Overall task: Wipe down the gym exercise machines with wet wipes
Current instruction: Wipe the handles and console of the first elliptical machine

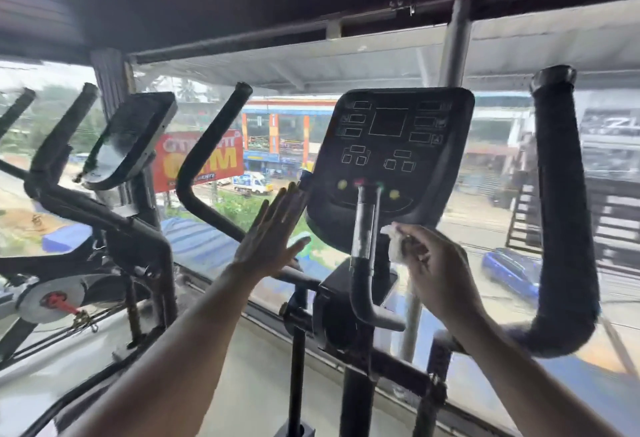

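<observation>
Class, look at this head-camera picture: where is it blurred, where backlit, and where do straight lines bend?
Head view: the neighbouring black exercise machine at left is motion-smeared; bright windows backlight the dark console panel; the wide lens bows the grey ceiling rail; the right hand gripping the white wet wipe is slightly soft.

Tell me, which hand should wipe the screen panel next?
Probably the right hand. It already holds the wipe, bunched just below the console. The left hand is flat and holds nothing, raised near the console's left edge.
</observation>
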A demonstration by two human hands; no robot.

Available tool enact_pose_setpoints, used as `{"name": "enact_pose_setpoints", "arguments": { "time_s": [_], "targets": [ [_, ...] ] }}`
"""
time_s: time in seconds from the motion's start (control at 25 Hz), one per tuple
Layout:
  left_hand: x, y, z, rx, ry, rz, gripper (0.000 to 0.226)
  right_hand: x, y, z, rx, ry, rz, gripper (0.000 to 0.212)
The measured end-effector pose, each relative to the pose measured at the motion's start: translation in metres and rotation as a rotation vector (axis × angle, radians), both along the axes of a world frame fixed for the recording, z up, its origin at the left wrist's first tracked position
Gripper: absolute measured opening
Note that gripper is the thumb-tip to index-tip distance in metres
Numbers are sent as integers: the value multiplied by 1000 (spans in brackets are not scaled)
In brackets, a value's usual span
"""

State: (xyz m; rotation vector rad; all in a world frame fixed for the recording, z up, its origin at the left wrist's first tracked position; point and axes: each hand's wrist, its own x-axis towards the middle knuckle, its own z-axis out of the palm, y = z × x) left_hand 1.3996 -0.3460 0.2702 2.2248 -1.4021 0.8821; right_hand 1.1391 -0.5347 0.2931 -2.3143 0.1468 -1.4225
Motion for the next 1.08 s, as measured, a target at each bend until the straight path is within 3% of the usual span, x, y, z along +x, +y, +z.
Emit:
{"name": "enact_pose_setpoints", "arguments": {
  "time_s": [0.12,0.4,0.6,0.88,1.08],
  "targets": [
    [22,-14,-5,-51,14,-70,107,8,-9,6,12,-16,-66,23],
    [41,-35,-21,-209,-39,-106,90,45,-20,3,29,-84,-142,24],
    [50,-34,-24,-220,-112,-144,84,82,-17,0,21,-141,-140,19],
    [51,-35,-25,-282,-117,-201,88,65,-3,-46,-11,-103,-135,31],
    [56,-36,-26,-217,-131,-158,83,81,-16,-5,-53,-105,-163,31]
  ]
}}
